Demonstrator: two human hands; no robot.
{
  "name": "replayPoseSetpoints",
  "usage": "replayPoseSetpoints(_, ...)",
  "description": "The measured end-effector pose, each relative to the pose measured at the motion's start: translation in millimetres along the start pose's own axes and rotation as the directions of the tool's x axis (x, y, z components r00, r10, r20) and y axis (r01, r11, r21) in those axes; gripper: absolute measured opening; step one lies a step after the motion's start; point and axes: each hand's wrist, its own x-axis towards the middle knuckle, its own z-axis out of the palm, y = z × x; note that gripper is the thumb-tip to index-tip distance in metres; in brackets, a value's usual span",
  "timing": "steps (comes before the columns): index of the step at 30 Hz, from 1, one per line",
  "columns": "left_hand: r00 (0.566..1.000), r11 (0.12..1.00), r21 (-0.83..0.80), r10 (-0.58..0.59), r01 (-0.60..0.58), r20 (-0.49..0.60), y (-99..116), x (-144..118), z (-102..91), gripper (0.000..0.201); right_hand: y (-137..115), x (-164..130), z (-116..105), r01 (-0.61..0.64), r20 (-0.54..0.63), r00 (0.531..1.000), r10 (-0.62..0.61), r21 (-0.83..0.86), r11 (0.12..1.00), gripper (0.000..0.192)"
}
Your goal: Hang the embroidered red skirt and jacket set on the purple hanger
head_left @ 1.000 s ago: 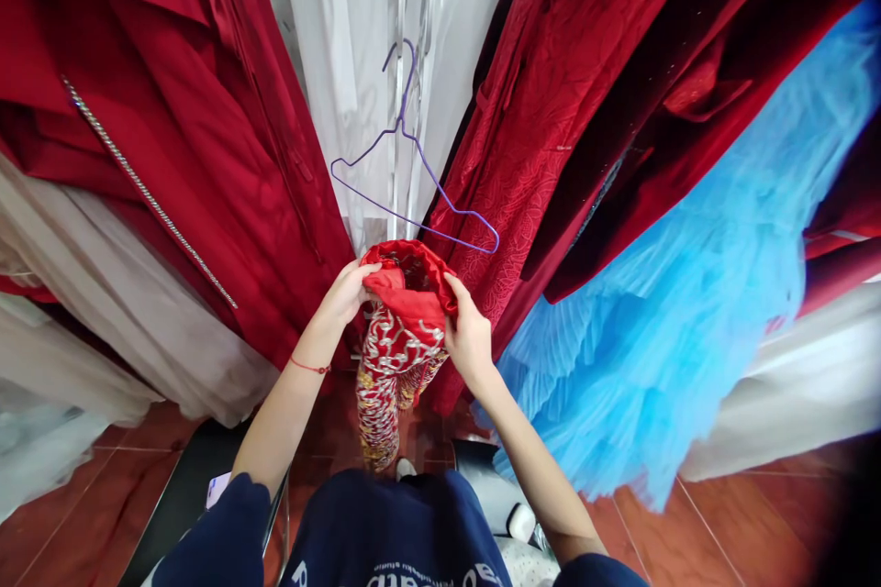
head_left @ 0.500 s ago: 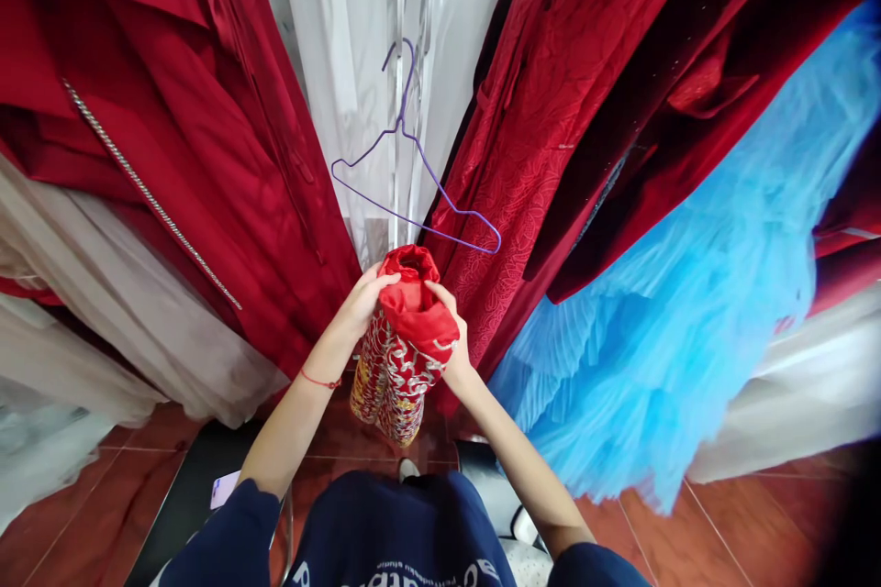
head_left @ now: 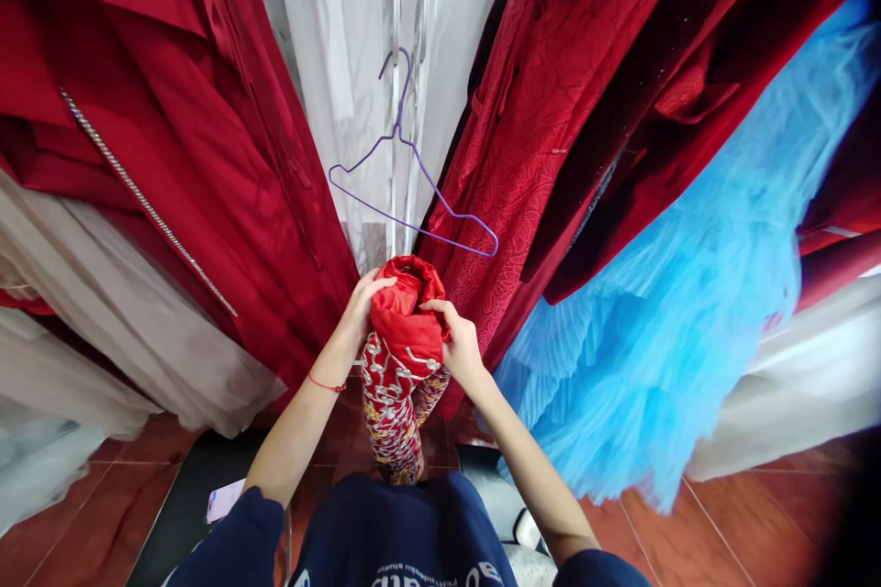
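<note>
In front of my body hangs a red garment with silver and gold embroidery, held up by its plain red satin waistband. The opening at its top gapes toward me, showing the red lining. My left hand grips the waistband on the left, thumb over the edge. On the right edge, my right hand pinches the band, its fingers partly hidden behind the cloth. Just beyond the garment a bare purple wire hanger hangs near a white rail, touched by neither hand.
Dark red dresses hang on the left, and a patterned red dress hangs on the right. Farther right is a blue tulle dress. White fabric hangs behind the hanger. A phone lies on a black seat at lower left.
The garment has turned between my hands, and its lower part now hangs more upright. My right hand has shifted its hold along the waistband, whose opening looks wider.
</note>
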Motion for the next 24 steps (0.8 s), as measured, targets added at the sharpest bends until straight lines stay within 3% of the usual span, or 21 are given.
replayPoseSetpoints(5,0.997,1.000,-0.027,0.001,-0.003,-0.077,-4,1,-2.1,0.026,-5,-6,7,-0.035,0.036,0.999,0.035,-0.006,0.999,0.032)
replayPoseSetpoints(8,0.988,0.998,-0.029,0.057,-0.062,-0.146,-3,-3,-2.6,0.026,-10,-6,12,-0.135,0.043,0.990,0.131,0.115,0.984,0.031)
replayPoseSetpoints(10,0.971,0.991,-0.030,0.121,-0.130,-0.204,-1,-9,-1.3,0.023,-16,-5,13,-0.155,0.063,0.988,0.144,0.240,0.958,0.048)
replayPoseSetpoints(13,0.921,0.969,-0.005,0.234,-0.247,-0.312,1,-17,0.8,0.022,-30,-5,16,-0.036,0.095,0.995,0.007,0.307,0.951,0.074)
replayPoseSetpoints(17,0.830,0.912,0.049,0.391,-0.406,-0.399,3,-21,-6.6,0.028,-51,-2,24,0.038,0.071,0.996,-0.049,0.150,0.988,0.061)
replayPoseSetpoints(19,0.796,0.878,0.079,0.463,-0.472,-0.391,9,-22,-18.4,0.031,-56,6,27,0.024,0.001,1.000,-0.025,0.118,0.993,0.042)
replayPoseSetpoints(21,0.789,0.853,0.136,0.519,-0.504,-0.330,24,-26,-35.7,0.035,-57,21,28,0.031,-0.064,0.998,-0.023,0.126,0.992,0.027)
replayPoseSetpoints(24,0.842,0.836,0.232,0.530,-0.497,-0.105,59,-42,-68.9,0.035,-55,56,29,0.083,-0.161,0.985,-0.055,0.174,0.981,0.022)
